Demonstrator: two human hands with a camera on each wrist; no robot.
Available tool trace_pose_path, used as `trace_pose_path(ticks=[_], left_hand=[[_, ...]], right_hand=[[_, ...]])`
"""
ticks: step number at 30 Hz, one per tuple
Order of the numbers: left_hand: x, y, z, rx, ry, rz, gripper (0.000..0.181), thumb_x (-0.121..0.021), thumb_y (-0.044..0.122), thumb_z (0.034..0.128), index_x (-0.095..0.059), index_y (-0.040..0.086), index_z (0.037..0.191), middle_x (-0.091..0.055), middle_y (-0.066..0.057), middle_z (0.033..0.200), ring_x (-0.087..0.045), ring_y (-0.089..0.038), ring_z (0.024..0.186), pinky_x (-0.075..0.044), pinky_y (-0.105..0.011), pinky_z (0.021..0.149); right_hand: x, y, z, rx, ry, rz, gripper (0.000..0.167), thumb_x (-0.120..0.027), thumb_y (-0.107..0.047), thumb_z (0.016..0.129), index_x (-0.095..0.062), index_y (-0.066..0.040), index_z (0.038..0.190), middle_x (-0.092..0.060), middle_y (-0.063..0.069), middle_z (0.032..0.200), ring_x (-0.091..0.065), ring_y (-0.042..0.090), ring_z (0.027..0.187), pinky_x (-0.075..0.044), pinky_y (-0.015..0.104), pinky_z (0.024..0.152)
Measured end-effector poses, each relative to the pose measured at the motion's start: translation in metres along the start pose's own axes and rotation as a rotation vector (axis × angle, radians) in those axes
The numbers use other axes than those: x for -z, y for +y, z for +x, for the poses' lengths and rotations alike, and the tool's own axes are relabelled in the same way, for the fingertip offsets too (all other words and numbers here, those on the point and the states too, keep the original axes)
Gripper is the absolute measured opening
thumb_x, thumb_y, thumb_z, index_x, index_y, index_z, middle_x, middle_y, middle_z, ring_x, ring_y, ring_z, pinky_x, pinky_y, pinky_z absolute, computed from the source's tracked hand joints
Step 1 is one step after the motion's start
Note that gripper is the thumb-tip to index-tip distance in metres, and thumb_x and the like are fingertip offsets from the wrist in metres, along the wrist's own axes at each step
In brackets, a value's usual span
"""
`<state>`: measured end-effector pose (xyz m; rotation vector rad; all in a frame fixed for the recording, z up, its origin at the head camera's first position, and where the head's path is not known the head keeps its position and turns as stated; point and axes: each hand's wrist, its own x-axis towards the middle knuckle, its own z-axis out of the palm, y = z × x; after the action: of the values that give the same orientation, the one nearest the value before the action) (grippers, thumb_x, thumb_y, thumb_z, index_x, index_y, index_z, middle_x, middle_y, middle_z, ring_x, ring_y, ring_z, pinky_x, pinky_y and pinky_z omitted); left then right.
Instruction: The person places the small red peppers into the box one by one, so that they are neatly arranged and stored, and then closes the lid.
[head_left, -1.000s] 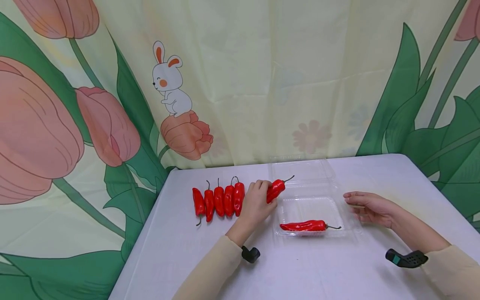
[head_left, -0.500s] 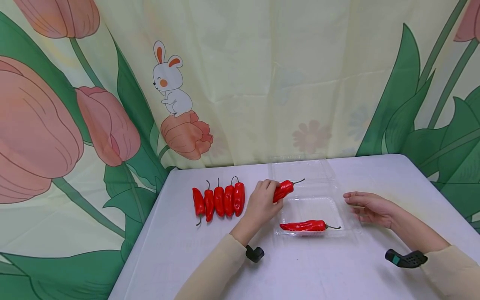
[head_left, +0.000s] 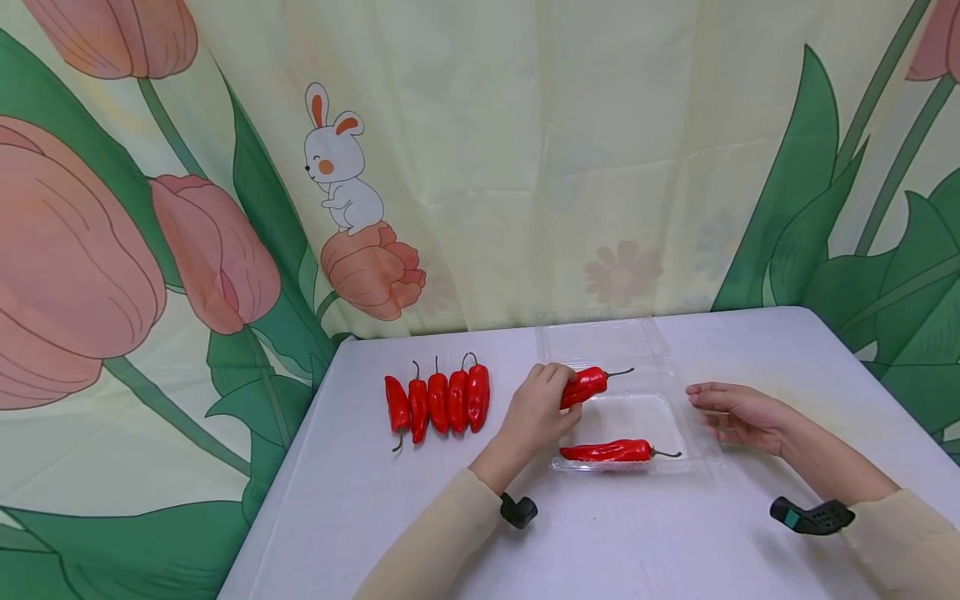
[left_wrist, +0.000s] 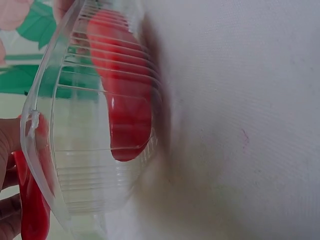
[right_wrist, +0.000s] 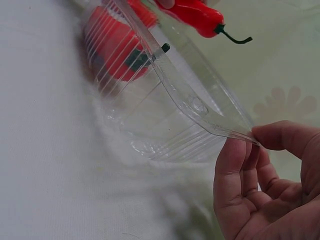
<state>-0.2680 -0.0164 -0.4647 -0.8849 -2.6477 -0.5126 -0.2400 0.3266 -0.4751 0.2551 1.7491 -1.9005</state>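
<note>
My left hand (head_left: 538,410) grips a red chili pepper (head_left: 587,385) above the back left part of a clear plastic container (head_left: 551,465). The held pepper's green stem points right. Inside the container, another red pepper (head_left: 607,452) lies along the front wall, its stem to the right; the left wrist view shows this pepper (left_wrist: 131,115) through the ribbed side. At the container's right edge, my right hand (head_left: 742,419) pinches the rim between thumb and fingers, plainest in the right wrist view, where the thumb (right_wrist: 280,135) lies on the lip.
Several red peppers (head_left: 437,404) stand in a row on the white-covered table (head_left: 337,517) left of the container. The container's clear lid (head_left: 600,340) lies folded back behind it. A printed curtain (head_left: 480,167) hangs along the table's back edge.
My left hand has moved right and slightly toward me with its pepper, from the container's left edge to over its inside. The right hand has stayed at the rim.
</note>
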Motion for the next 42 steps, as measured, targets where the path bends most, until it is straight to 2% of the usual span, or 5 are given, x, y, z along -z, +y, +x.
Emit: trace_pose_path(ticks=[4, 13, 27, 35, 42], left_hand=[[0.0, 0.003, 0.001, -0.018, -0.004, 0.003, 0.052, -0.088, 0.028, 0.0813, -0.059, 0.017, 0.123, -0.066, 0.003, 0.12, -0.058, -0.011, 0.107, -0.056, -0.018, 0.087], [-0.003, 0.009, 0.002, -0.059, -0.068, 0.014, 0.047, -0.084, 0.029, 0.0847, -0.058, 0.019, 0.122, -0.067, 0.006, 0.116, -0.057, -0.01, 0.107, -0.052, -0.019, 0.088], [-0.003, 0.015, 0.002, -0.119, -0.121, -0.057, 0.043, -0.083, 0.027, 0.087, -0.06, 0.02, 0.123, -0.067, 0.007, 0.116, -0.058, -0.007, 0.107, -0.051, -0.013, 0.087], [-0.003, 0.019, 0.003, -0.103, -0.15, -0.099, 0.045, -0.084, 0.029, 0.0861, -0.06, 0.02, 0.123, -0.067, 0.007, 0.115, -0.058, -0.005, 0.104, -0.051, -0.01, 0.083], [-0.009, 0.019, 0.004, -0.111, -0.194, -0.072, 0.042, -0.082, 0.032, 0.0885, -0.062, 0.022, 0.125, -0.068, 0.008, 0.115, -0.059, -0.004, 0.104, -0.05, -0.011, 0.082]], right_hand=[[0.0, 0.0, -0.001, 0.0, 0.002, 0.0, 0.012, -0.057, -0.024, 0.107, -0.068, -0.028, 0.108, -0.068, -0.004, 0.097, -0.067, 0.012, 0.081, -0.059, 0.023, 0.075], [0.001, -0.002, -0.001, 0.003, -0.013, -0.027, 0.012, -0.055, -0.024, 0.108, -0.065, -0.025, 0.114, -0.067, -0.003, 0.097, -0.067, 0.012, 0.082, -0.059, 0.023, 0.074], [0.0, -0.001, 0.0, -0.006, 0.016, -0.023, 0.013, -0.058, -0.027, 0.106, -0.063, -0.024, 0.118, -0.067, -0.003, 0.101, -0.067, 0.013, 0.083, -0.058, 0.022, 0.075], [-0.002, -0.001, 0.0, -0.012, 0.023, -0.011, 0.013, -0.059, -0.027, 0.106, -0.064, -0.024, 0.117, -0.067, -0.003, 0.099, -0.067, 0.013, 0.083, -0.059, 0.023, 0.076], [-0.002, 0.0, 0.001, -0.014, 0.027, -0.006, 0.011, -0.061, -0.028, 0.105, -0.065, -0.026, 0.115, -0.068, -0.004, 0.098, -0.067, 0.012, 0.082, -0.057, 0.021, 0.075]])
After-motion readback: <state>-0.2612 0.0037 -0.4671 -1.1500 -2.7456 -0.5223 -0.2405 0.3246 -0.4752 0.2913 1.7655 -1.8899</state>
